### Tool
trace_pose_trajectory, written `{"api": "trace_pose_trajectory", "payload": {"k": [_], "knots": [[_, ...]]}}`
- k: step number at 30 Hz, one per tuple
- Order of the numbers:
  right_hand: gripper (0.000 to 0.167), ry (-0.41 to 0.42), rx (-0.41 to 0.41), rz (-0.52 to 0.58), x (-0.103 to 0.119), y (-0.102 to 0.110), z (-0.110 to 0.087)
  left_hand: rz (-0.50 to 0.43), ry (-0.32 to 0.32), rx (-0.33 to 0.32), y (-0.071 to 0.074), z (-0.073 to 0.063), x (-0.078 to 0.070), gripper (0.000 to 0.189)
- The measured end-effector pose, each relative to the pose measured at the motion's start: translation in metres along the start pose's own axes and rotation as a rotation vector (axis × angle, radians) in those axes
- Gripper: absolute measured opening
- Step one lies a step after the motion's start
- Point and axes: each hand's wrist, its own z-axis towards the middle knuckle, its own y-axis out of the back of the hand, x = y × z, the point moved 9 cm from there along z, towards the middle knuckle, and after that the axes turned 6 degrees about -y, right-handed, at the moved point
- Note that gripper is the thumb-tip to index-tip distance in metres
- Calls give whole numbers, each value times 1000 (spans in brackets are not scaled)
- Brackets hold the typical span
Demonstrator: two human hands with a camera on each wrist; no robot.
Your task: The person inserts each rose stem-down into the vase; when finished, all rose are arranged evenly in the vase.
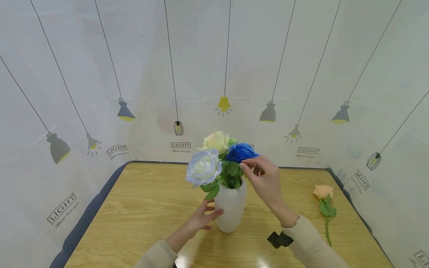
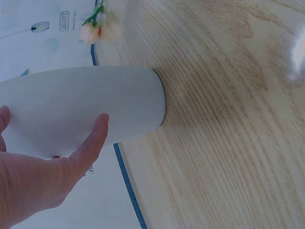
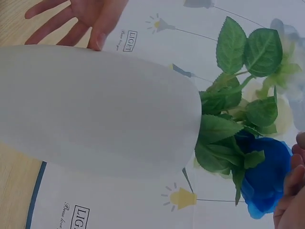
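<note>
A white vase (image 1: 230, 208) stands upright on the table and holds a cream rose (image 1: 216, 142), a pale blue-edged rose (image 1: 203, 167) and a blue rose (image 1: 242, 152), all among green leaves (image 3: 224, 129). My left hand (image 1: 201, 217) is at the vase's left side, the thumb touching its wall and the other fingers spread, as the right wrist view also shows. With thumb and forefinger my right hand (image 1: 264, 178) pinches the edge of the blue rose. The stems inside the vase are hidden.
A peach rose (image 1: 323, 192) with a leafy green stem lies on the right side of the wooden table (image 1: 151, 208). White sheeting (image 1: 201, 74) printed with hanging lamps surrounds the table at the back and sides.
</note>
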Motion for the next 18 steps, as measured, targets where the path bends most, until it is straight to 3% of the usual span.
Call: {"api": "trace_pose_trajectory", "payload": {"k": [4, 8, 14, 18], "knots": [[5, -8, -74, -6, -7, 20, 5, 6, -1, 2, 1, 1, 1, 76], [3, -77, -125, -70, -28, 43, 5, 0, -4, 1, 1, 1, 2, 76], [7, -252, -167, -180, -78, 79, -11, 9, -7, 1, 0, 1, 1, 74], [14, -393, -134, -290, -112, 98, -30, 10, -20, 2, -2, -4, -9, 70]]}}
